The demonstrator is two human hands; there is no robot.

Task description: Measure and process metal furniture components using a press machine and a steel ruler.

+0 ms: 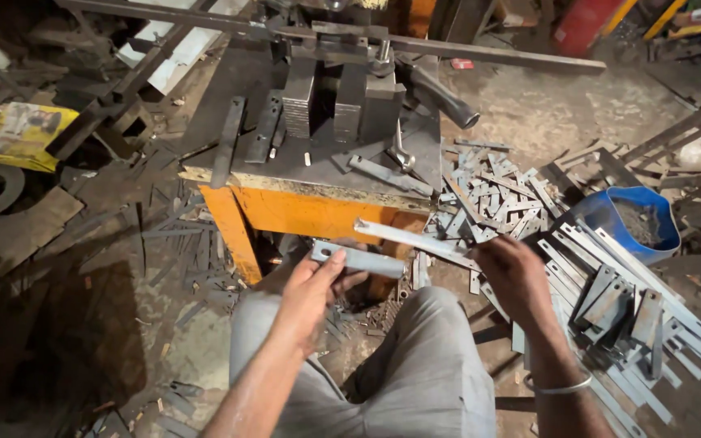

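From the head camera, the left hand (311, 285) closes its grip on a short flat grey steel bar (360, 259), held level just below the orange front of the steel-topped work surface (241, 77). The right hand (514, 274) grips one end of a longer, thin flat grey metal strip (415, 239), which slants up toward the left, its free end above the short bar. Both pieces look dull and bare, with squared ends. The right fingers are hidden under the hand, and part of the strip is lost against the scrap behind it. One blue plastic bucket (606, 219) stands to the right among a heap of cut metal strips (610, 300), too many to count. Two pieces are held, one per hand.
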